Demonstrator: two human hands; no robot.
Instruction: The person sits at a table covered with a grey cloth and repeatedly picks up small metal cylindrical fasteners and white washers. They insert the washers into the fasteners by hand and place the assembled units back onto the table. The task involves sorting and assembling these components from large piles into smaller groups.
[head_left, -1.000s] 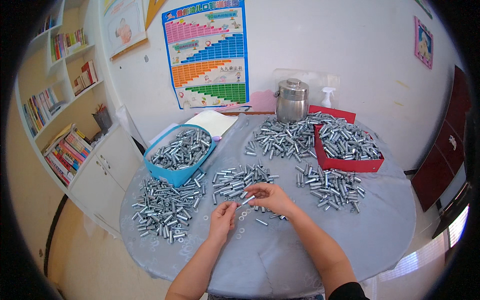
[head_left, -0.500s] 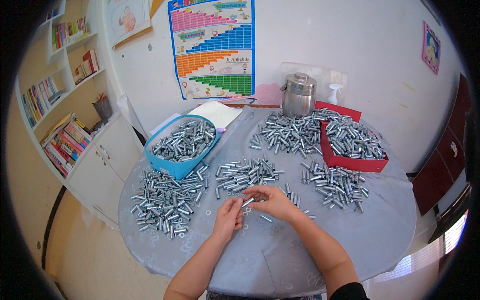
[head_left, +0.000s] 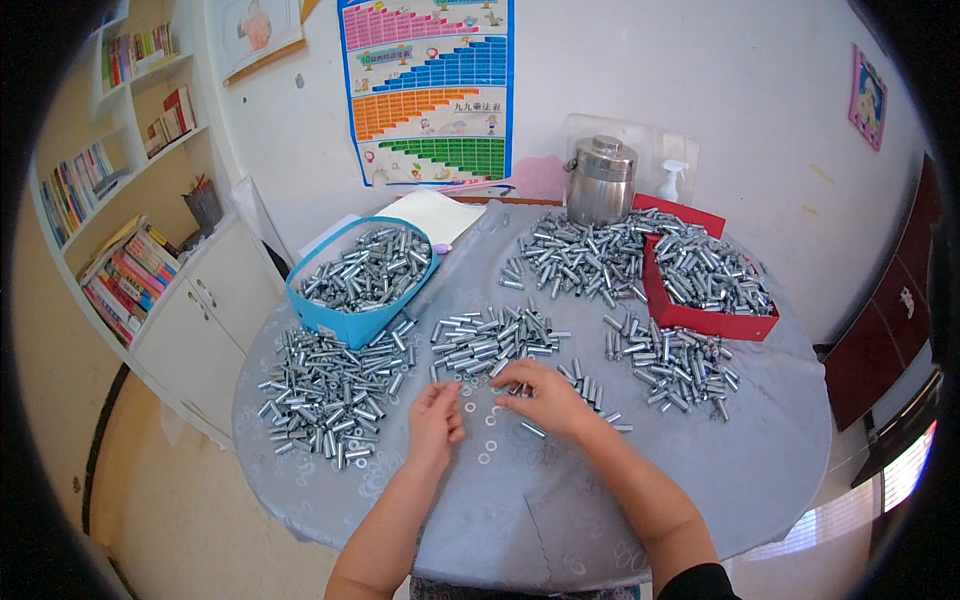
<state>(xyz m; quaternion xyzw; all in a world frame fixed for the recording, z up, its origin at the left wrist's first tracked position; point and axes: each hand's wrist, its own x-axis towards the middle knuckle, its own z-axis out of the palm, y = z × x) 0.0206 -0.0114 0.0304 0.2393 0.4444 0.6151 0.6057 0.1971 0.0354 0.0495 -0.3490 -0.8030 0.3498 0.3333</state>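
Note:
My left hand (head_left: 436, 424) hovers over the near middle of the table with its fingers curled in; whatever they hold, if anything, is hidden. To its right, my right hand (head_left: 549, 401) is bent over the table, its thumb and forefinger apart beside some small pale washers (head_left: 470, 407). Between and below the hands, several of these rings lie loose. Just beyond my fingertips is a heap of silvery metal sleeves (head_left: 490, 338). A single sleeve (head_left: 533, 429) lies under my right wrist, and a short row of sleeves (head_left: 585, 384) is beside that hand.
A blue bin (head_left: 350, 325) full of metal parts stands at the left, behind a larger heap (head_left: 330, 395). At the right, a red box (head_left: 715, 320) holds more, with heaps around it. A steel pot (head_left: 601, 185) and a spray bottle (head_left: 673, 180) stand by the wall.
Half a second ago both hands met at one metal sleeve. They have drawn apart, the left one moving left, and that sleeve no longer shows between them. More washers are visible.

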